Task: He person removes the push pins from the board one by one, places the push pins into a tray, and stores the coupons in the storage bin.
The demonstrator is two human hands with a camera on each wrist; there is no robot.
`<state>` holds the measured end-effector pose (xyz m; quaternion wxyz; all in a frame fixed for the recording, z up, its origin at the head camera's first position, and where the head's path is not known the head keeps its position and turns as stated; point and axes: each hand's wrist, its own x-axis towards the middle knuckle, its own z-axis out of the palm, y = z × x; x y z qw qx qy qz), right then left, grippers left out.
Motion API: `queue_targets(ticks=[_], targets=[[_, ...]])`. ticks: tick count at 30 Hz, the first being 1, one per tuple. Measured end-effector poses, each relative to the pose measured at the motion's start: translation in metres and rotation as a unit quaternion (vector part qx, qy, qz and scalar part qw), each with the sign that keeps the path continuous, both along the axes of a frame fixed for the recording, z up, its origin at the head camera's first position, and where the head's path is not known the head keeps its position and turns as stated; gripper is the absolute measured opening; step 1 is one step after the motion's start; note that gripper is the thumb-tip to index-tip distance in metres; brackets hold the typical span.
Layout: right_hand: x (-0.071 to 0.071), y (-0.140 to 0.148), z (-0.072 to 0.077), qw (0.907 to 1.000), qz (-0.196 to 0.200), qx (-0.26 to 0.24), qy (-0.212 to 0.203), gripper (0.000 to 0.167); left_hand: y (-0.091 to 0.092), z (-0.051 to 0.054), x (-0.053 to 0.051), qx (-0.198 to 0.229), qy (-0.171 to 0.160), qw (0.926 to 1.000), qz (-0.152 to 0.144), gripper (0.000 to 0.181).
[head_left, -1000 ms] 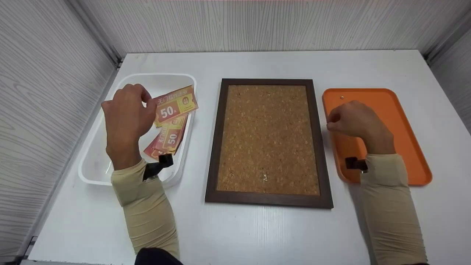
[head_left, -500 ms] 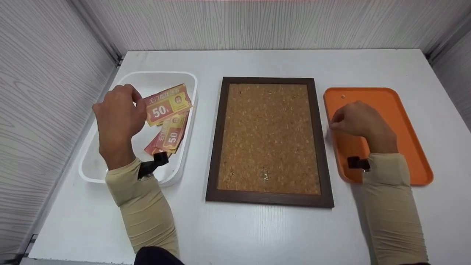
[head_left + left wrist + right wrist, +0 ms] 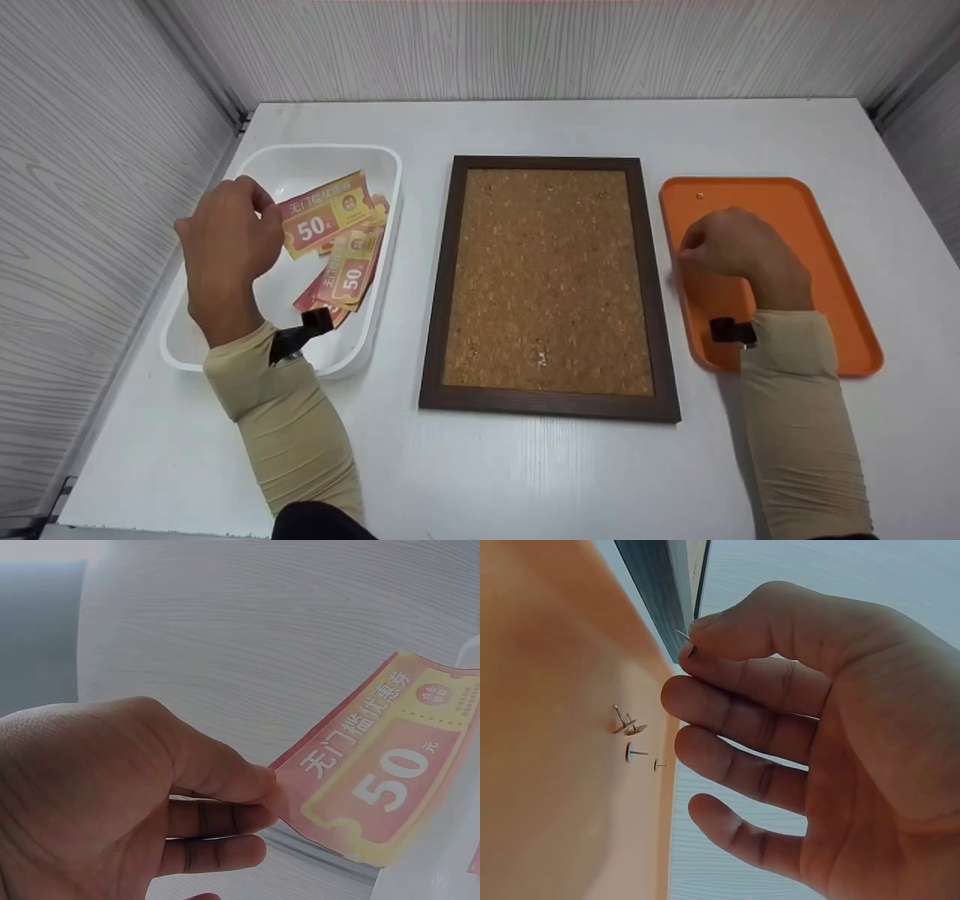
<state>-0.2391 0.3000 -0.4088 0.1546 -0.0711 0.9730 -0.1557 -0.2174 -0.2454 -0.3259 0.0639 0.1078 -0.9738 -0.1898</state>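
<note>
My left hand (image 3: 232,244) pinches one end of a red and yellow 50-yuan paper coupon (image 3: 322,216) between thumb and fingers, over the white plastic bin (image 3: 300,160). Beneath it, several similar coupons (image 3: 349,274) lie fanned against the bin's right side. In the left wrist view the printed face of the held coupon (image 3: 382,772) shows, slightly bent. Above the left edge of the orange tray (image 3: 825,300) is my right hand (image 3: 739,244). The right wrist view shows its thumb and index finger pinching a small thumbtack (image 3: 692,651), pin outward.
A cork board (image 3: 551,277) in a dark brown frame lies between the bin and the tray. Several loose thumbtacks (image 3: 629,752) lie in the orange tray, one tack (image 3: 700,196) near its far left corner. Grey wood-grain walls (image 3: 525,52) enclose the white table (image 3: 480,480).
My left hand has moved left with the coupon, uncovering more of the coupons in the bin. My right hand has shifted slightly right in the head view.
</note>
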Motion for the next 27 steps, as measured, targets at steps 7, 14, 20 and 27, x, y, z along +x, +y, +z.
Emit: queue_targets(ticks=[7, 14, 20, 27], targets=[[0.0, 0.002, 0.0, 0.9998, -0.013, -0.007, -0.015, 0.026, -0.001, -0.005, -0.003, 0.011, -0.019, 0.9996, -0.019, 0.023], [0.001, 0.002, -0.001, 0.9996, -0.019, -0.008, -0.021, 0.028, -0.003, -0.01, -0.007, 0.015, -0.061, 0.9977, -0.028, 0.025], [0.0, 0.002, -0.002, 0.9991, -0.024, -0.004, -0.034, 0.03, -0.006, -0.015, -0.01, 0.011, -0.102, 0.994, -0.036, 0.027], [0.001, 0.004, -0.005, 0.9989, -0.027, 0.003, -0.038, 0.027, -0.006, -0.019, -0.011, -0.004, -0.119, 0.9911, -0.061, 0.025]])
